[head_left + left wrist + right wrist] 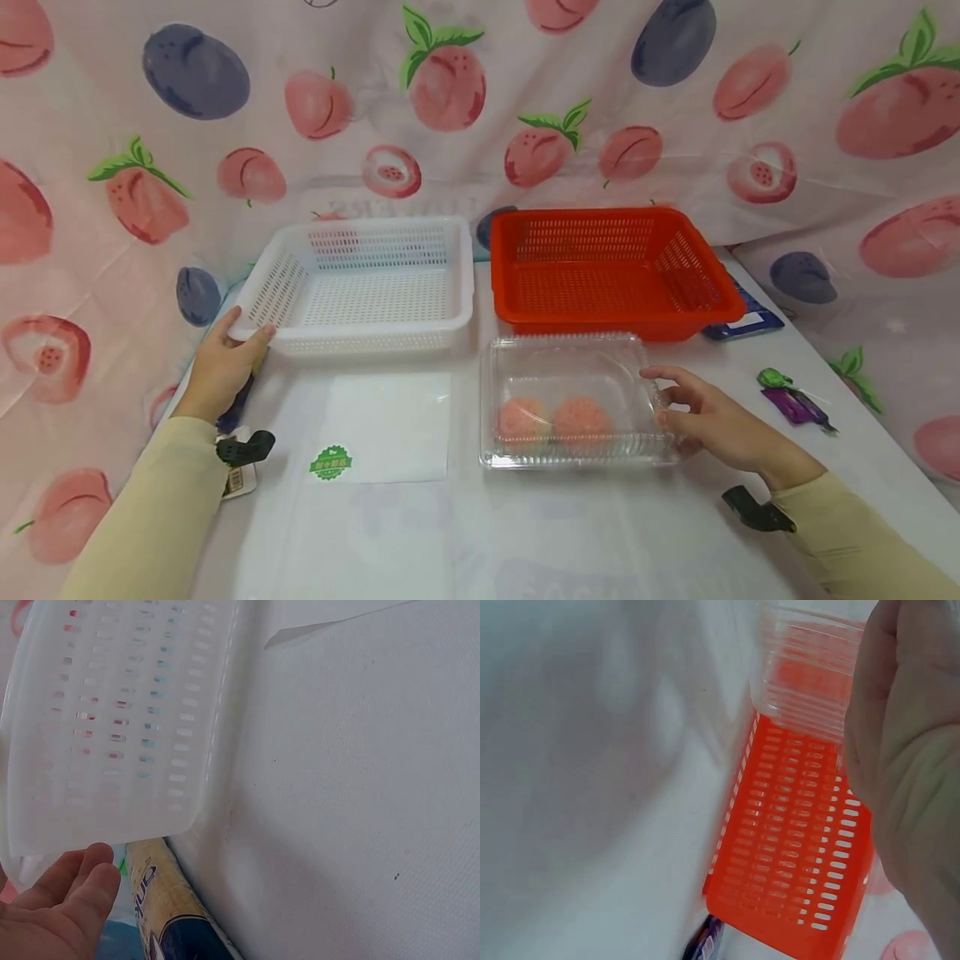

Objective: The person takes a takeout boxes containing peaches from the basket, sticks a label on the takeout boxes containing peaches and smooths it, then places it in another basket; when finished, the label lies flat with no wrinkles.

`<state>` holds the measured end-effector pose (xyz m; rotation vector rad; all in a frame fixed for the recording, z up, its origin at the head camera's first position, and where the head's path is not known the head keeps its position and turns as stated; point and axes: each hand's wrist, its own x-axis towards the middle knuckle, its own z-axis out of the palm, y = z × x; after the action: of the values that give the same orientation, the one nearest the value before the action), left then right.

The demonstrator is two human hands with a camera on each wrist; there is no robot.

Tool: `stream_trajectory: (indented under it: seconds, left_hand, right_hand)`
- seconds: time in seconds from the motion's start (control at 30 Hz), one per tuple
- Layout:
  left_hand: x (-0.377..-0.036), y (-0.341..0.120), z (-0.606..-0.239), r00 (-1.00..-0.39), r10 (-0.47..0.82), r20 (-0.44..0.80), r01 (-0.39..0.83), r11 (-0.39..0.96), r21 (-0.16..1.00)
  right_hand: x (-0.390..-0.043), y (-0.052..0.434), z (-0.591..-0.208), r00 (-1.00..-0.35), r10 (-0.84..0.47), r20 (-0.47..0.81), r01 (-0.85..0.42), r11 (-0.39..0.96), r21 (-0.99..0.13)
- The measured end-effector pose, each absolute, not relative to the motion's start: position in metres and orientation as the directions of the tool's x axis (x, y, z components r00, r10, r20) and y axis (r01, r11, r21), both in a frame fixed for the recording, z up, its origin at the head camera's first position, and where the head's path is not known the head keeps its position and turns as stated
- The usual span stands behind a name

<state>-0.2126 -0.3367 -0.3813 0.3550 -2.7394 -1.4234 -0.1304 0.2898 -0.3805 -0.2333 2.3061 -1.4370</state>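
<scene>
Left hand (221, 367) gripping near-left corner of white basket (390, 337). Right hand (716, 421), fingers loosely spread, touching right edge of clear box (570, 358) with two pink fruits (551, 419), before red basket (600, 321).

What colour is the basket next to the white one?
Red, or orange-red. The basket shows best in the head view, standing right of the white basket.

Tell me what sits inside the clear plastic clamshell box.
Inside the clear clamshell box, two pink round pieces lie side by side. The closed lid blurs them, so their undersides and exact kind stay hidden.
</scene>
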Motion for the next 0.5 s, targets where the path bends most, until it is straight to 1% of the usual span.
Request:
stream_trajectory:
  seconds: [0.27, 0.5]
  left_hand:
    - [-0.213, -0.336, -0.382, -0.975, -0.214, -0.066, -0.173, 0.533, 0.828]
    - [-0.215, -0.337, -0.383, -0.971, -0.228, -0.075, -0.187, 0.523, 0.832]
  right_hand:
    - [-0.144, 0.293, -0.388, -0.903, -0.315, -0.292, 0.108, 0.492, -0.864]
    - [-0.151, 0.297, -0.39, -0.9, -0.33, -0.284, 0.1, 0.478, -0.873]
